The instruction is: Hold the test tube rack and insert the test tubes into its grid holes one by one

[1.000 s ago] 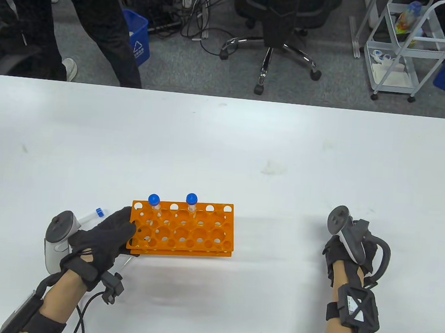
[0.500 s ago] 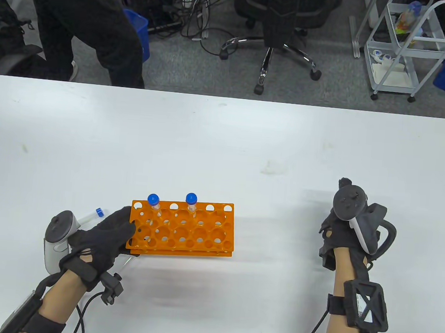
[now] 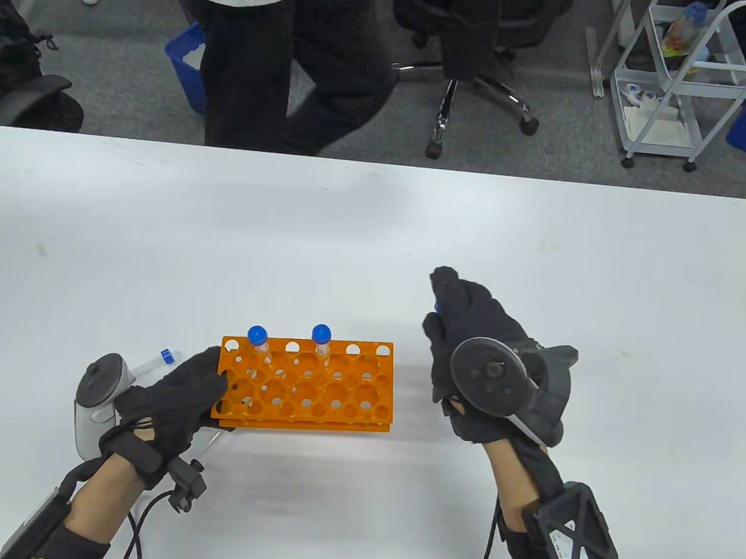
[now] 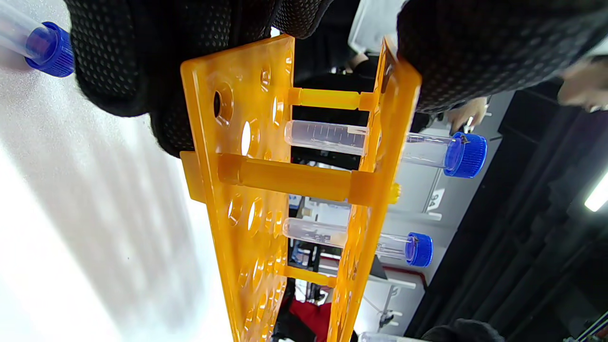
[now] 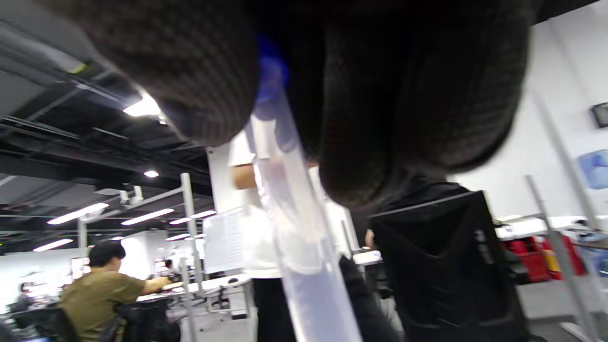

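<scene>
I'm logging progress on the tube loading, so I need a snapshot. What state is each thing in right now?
Orange test tube rack: flat on the table, left end gripped.
Left hand: grips the rack's left end.
Two blue-capped tubes: upright in the rack's far row.
Spare tube: lying on the table beside the left hand.
Right hand: raised right of the rack, holding a tube.
Held tube: gripped near its blue cap, not yet inserted.
</scene>
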The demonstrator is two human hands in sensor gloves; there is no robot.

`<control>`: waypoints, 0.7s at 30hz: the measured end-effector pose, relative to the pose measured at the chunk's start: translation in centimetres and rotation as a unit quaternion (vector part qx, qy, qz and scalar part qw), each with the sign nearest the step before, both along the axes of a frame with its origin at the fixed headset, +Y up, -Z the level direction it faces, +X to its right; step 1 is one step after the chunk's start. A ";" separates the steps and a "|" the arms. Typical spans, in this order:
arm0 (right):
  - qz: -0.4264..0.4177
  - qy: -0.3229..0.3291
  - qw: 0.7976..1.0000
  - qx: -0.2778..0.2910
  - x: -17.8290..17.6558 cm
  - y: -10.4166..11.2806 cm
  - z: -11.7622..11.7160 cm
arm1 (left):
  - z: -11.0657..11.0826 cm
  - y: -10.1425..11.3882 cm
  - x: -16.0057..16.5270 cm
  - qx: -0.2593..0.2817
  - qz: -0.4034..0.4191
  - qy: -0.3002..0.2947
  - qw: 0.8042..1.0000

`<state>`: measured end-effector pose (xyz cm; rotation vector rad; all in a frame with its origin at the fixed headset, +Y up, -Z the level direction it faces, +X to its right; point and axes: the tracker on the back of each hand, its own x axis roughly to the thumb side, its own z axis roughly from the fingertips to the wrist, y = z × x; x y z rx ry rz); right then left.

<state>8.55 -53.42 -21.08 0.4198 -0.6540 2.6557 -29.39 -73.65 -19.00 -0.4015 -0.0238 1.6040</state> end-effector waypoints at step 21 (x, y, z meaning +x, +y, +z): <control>0.036 0.047 0.997 -0.047 -3.9 -5.0 -0.6 | 0.0 0.1 0.0 0.003 0.005 -0.002 1.000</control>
